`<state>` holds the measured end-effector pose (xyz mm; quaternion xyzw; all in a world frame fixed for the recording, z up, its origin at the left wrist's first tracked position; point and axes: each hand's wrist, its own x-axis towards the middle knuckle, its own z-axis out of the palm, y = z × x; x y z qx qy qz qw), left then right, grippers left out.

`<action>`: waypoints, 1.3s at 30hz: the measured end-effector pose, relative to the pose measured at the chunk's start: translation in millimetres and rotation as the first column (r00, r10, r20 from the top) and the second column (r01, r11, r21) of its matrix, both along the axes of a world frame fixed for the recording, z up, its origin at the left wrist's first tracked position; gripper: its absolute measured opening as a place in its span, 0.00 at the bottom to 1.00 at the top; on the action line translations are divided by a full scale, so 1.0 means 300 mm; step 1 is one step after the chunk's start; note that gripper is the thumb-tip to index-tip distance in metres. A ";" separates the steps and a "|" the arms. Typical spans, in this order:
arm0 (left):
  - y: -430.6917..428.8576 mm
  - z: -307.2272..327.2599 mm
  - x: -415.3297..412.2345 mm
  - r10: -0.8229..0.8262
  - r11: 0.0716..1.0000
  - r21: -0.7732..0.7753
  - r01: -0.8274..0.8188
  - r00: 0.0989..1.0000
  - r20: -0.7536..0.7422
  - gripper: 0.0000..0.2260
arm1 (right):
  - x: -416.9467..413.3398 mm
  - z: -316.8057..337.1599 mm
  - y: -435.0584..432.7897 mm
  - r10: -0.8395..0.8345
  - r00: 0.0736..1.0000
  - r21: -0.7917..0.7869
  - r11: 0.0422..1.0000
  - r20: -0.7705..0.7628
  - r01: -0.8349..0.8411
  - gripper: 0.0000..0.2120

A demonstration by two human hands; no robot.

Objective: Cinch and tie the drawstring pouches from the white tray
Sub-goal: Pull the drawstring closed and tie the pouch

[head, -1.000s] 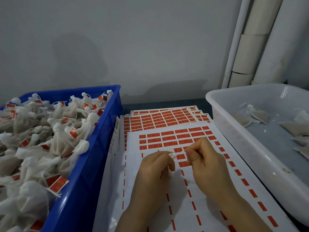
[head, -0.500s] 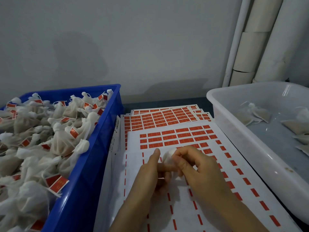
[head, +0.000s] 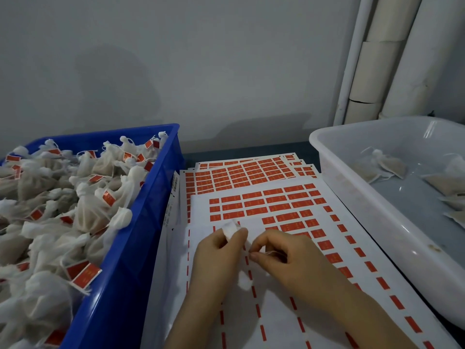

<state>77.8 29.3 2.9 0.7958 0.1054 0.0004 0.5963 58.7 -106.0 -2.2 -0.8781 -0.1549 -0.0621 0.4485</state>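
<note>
— How many?
— Two hands, one pouch (head: 230, 228): left hand (head: 216, 255) grips it over the sticker sheets (head: 276, 199), right hand (head: 289, 261) pinches its drawstring (head: 270, 252).
— Changed?
— Hands touched half a second ago; now apart.

Nothing can be read. The red stickers (head: 254, 196) on the middle sheets (head: 276, 311) and the red tags (head: 84, 274) on the left pouches (head: 88, 212) carry pale print, too small; a barcode (head: 175, 182) is blurred.
</note>
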 end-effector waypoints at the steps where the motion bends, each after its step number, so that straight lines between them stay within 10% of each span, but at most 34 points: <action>1: -0.001 -0.007 0.000 -0.003 0.999 0.035 0.002 1.000 0.028 0.07 | 0.002 0.000 -0.001 -0.017 1.000 -0.009 1.000 0.000 0.017 0.09; 26: 0.015 -0.028 -0.017 -0.346 0.684 0.727 -0.063 0.850 0.398 0.13 | 0.019 -0.010 0.010 -0.105 0.994 -0.309 0.946 0.002 0.100 0.03; 33: 0.042 -0.023 -0.020 -0.353 0.694 0.689 -0.209 0.736 0.578 0.15 | 0.018 -0.023 0.027 -0.116 0.988 -0.245 0.960 0.098 0.137 0.12; 39: 0.025 -0.005 -0.031 -0.145 0.822 0.524 -0.223 0.808 0.571 0.21 | 0.006 -0.005 0.058 -0.141 0.868 -0.133 0.964 0.476 0.230 0.07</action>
